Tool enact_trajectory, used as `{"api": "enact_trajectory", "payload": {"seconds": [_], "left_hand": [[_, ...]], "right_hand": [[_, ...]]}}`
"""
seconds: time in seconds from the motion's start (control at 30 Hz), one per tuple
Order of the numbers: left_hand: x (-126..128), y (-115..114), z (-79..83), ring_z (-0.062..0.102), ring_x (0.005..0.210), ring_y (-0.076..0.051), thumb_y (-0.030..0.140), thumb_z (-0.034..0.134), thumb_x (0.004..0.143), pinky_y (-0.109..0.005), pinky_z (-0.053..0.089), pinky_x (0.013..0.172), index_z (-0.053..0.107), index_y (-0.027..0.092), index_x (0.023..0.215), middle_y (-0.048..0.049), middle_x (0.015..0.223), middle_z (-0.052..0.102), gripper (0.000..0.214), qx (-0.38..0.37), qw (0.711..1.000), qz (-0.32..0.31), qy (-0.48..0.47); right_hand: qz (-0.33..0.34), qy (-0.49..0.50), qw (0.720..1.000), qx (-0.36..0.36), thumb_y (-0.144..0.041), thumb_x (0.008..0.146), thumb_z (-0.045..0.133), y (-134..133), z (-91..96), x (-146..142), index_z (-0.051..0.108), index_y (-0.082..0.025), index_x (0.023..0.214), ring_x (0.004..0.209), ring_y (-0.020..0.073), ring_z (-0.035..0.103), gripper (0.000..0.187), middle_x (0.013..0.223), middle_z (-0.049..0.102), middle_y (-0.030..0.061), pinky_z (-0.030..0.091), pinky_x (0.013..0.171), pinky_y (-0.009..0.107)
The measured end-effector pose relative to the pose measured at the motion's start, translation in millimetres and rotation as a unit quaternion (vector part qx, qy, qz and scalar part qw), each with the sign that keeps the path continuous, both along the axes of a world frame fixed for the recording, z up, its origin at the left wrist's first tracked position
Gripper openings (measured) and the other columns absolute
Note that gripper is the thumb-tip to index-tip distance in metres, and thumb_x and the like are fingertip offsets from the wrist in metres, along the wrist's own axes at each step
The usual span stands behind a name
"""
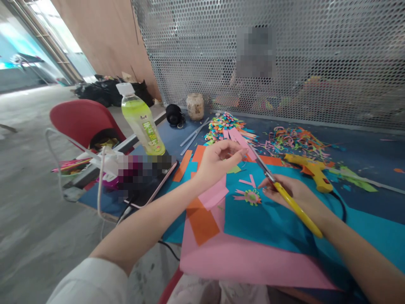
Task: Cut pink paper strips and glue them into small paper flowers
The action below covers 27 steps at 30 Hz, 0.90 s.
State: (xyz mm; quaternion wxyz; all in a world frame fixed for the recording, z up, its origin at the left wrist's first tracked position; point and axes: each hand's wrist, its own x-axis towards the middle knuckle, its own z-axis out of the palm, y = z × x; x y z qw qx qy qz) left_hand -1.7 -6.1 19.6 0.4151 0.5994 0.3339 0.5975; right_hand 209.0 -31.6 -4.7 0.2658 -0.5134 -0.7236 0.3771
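Observation:
My left hand (221, 160) pinches a pink paper strip (241, 141) above the table. In my right hand (287, 192) is a pair of scissors (295, 209) with yellow handles, its metal blades reaching up to the strip. Whether the blades are parted I cannot tell. Below the hands, on blue paper (262, 223), lies a small paper flower (252, 197) with a green middle and pink tails. A V-shaped pink paper piece (248, 181) lies just above the flower.
A yellow glue gun (311, 169) lies right of my right hand. Colourful cut paper pieces (226, 126) and shredded scraps (294, 141) are heaped behind. A drink bottle (144, 122) and a tablet (152, 181) stand left; a perforated metal panel (196, 50) closes the back.

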Motion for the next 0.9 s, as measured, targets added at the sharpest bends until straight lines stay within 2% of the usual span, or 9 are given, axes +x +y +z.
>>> {"api": "enact_trajectory", "payload": {"seconds": [0.5,0.67,0.9], "left_hand": [[0.3,-0.2,0.6,0.052,0.054,-0.005,0.036,0.069,0.069,-0.018,0.041,0.05,0.059,0.014,0.066,0.0006,0.063,0.06,0.024,-0.01,1.0,-0.003,-0.003],[0.1,-0.4,1.1,0.052,0.054,-0.005,0.036,0.069,0.069,-0.017,0.041,0.05,0.059,0.014,0.066,0.0007,0.062,0.059,0.024,-0.01,1.0,-0.004,-0.004],[0.3,-0.1,0.8,0.051,0.053,-0.005,0.037,0.069,0.069,-0.017,0.04,0.049,0.059,0.014,0.066,0.0009,0.061,0.058,0.026,-0.015,1.0,-0.001,0.002]], "right_hand": [[-0.008,0.005,1.0,0.003,-0.045,0.069,0.064,-0.1,-0.2,-1.0,0.059,-0.025,0.074,0.065,0.0201,0.058,0.021,0.07,0.062,0.0011,0.047,0.055,0.03],[-0.006,-0.035,0.999,0.01,-0.046,0.072,0.061,-0.2,0.5,0.3,0.058,-0.023,0.073,0.062,0.0165,0.054,0.023,0.068,0.058,-0.0002,0.043,0.052,0.028],[-0.015,-0.043,0.999,-0.003,-0.043,0.072,0.062,0.1,-0.4,0.4,0.057,-0.02,0.071,0.056,0.0126,0.049,0.024,0.062,0.054,-0.0018,0.038,0.047,0.023]]}}
